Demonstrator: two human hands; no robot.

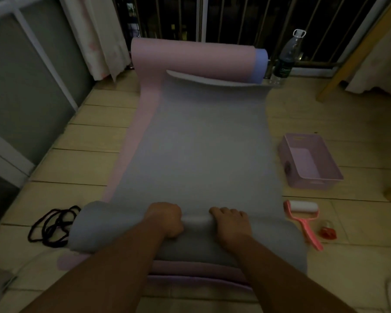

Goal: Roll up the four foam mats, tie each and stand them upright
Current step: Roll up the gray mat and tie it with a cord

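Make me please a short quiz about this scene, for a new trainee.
1. True or false: the left hand and the right hand both hold the rolled end of the grey mat.
2. The black cord lies on which side of the mat? A left, B right.
3. Fill in: beyond the lint roller stands a pink ____.
Key: 1 true; 2 A; 3 basket.

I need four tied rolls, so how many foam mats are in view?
3 at least: grey mat on top; pink mat beneath it, curled at the far end; blue mat inside that curl. The purple edge nearest could be a fourth.
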